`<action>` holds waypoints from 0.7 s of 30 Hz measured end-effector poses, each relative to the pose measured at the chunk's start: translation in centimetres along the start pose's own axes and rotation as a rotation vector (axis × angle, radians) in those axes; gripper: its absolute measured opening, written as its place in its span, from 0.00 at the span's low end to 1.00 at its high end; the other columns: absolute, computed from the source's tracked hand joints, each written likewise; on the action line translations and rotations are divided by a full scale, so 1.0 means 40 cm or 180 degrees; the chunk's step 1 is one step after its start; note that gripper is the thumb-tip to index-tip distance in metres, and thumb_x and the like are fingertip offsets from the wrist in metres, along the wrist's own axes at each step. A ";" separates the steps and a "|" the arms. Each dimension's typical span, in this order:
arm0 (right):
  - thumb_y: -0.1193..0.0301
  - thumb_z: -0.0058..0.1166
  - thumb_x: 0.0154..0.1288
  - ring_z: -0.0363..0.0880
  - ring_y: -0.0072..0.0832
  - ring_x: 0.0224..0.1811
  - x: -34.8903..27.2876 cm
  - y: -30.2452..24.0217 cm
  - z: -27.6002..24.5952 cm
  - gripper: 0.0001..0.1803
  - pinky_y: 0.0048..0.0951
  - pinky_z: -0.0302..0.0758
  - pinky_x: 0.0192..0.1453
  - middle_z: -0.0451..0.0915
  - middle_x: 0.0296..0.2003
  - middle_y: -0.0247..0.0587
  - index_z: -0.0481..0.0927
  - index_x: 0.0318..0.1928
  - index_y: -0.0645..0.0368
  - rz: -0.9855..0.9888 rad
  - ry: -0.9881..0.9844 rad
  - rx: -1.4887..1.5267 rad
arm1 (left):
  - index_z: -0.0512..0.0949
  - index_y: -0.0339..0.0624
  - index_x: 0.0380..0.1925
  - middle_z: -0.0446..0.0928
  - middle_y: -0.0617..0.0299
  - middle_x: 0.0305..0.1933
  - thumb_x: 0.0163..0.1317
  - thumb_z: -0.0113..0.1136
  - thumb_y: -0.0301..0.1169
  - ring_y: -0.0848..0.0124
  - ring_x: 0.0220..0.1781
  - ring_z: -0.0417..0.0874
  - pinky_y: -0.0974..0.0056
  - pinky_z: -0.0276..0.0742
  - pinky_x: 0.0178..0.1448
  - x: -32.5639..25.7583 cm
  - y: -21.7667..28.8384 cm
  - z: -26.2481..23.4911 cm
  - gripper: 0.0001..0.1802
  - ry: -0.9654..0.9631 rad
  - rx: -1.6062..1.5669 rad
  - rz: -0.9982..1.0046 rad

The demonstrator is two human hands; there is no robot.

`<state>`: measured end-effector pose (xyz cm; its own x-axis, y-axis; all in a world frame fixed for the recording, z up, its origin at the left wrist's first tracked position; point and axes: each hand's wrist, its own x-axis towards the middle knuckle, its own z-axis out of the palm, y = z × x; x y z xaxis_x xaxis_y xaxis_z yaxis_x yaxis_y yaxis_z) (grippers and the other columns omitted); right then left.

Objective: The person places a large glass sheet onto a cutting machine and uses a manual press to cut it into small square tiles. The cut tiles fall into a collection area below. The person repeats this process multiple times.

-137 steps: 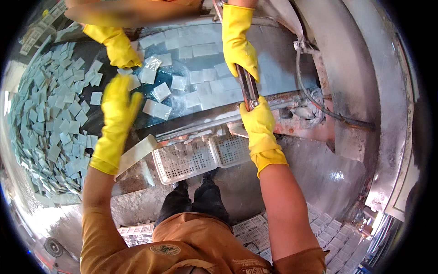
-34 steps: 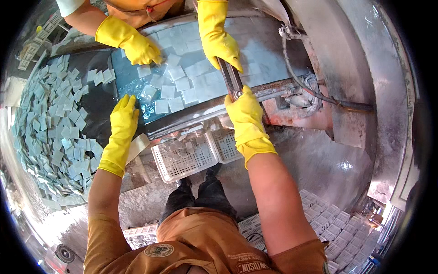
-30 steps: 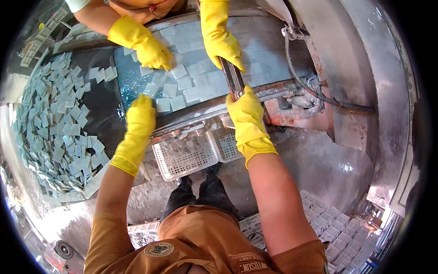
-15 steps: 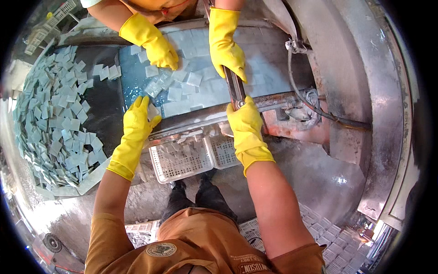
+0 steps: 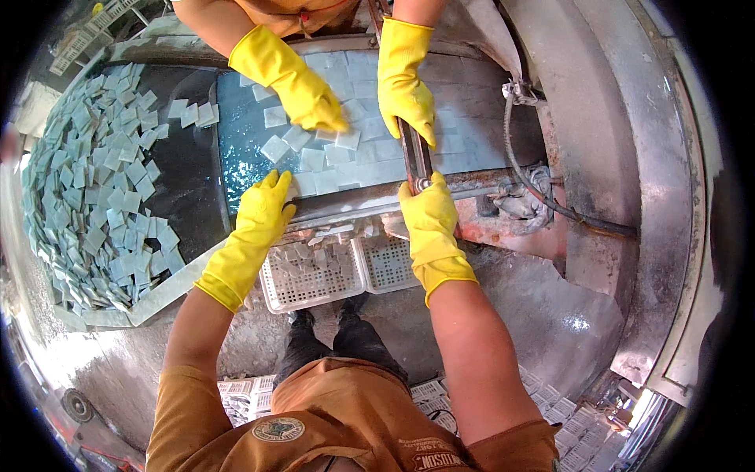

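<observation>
Heaped at the far left lies a big pile of pale grey-blue square tiles (image 5: 94,189), spread over a dark curved surface with a light raised edge below it. Next comes the person's left hand (image 5: 259,224), in a yellow rubber glove, its grip wide with the fingers stretched flat and the fingertips resting at the near edge of a wet blue-green tray (image 5: 236,149); it holds nothing. Loose white square tiles (image 5: 314,161) lie on that tray just beyond those fingertips, some in rows, some askew. Above them a co-worker's gloved hand (image 5: 303,90) reaches in from the far side and presses on a few of the tiles. Under the tray's near rim sit two white perforated baskets (image 5: 311,275) side by side, with small pieces in them. Further right a dark metal bar (image 5: 414,157) runs across the tray; the co-worker's other gloved hand (image 5: 405,90) lies on its far end, and the person's right hand (image 5: 429,224), also gloved in yellow, has its grip closed around the near end. Right of that, a grey hose (image 5: 543,197) curves along a rusty machine frame (image 5: 511,228).
</observation>
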<state>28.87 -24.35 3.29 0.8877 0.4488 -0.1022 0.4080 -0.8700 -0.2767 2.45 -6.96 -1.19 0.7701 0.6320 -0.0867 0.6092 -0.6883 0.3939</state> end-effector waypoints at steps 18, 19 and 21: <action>0.52 0.69 0.63 0.91 0.57 0.47 -0.006 0.008 0.006 0.27 0.55 0.86 0.52 0.90 0.42 0.58 0.82 0.51 0.61 -0.0088 0.0056 0.0000 | 0.81 0.44 0.64 0.82 0.44 0.66 0.62 0.60 0.18 0.40 0.58 0.87 0.45 0.87 0.60 0.021 -0.056 -0.053 0.28 -0.0252 0.0234 -0.0266; 0.52 0.69 0.63 0.91 0.57 0.47 -0.001 0.006 0.004 0.27 0.55 0.86 0.52 0.90 0.42 0.58 0.82 0.51 0.61 -0.0109 0.0086 -0.0016 | 0.81 0.45 0.64 0.83 0.43 0.64 0.64 0.60 0.20 0.41 0.58 0.87 0.45 0.87 0.59 0.010 -0.057 -0.040 0.27 -0.0154 0.0222 -0.0184; 0.52 0.69 0.63 0.91 0.57 0.47 0.004 -0.002 -0.002 0.27 0.55 0.86 0.52 0.90 0.42 0.58 0.82 0.51 0.60 -0.0096 -0.0022 0.0048 | 0.81 0.44 0.64 0.83 0.42 0.61 0.65 0.63 0.25 0.42 0.55 0.88 0.45 0.87 0.57 0.006 -0.086 -0.023 0.25 -0.0041 0.0302 -0.0192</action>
<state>29.00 -24.25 3.38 0.8736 0.4763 -0.1003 0.4313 -0.8530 -0.2941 0.36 -4.10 -1.71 0.7335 0.6691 -0.1196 0.6692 -0.6801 0.2993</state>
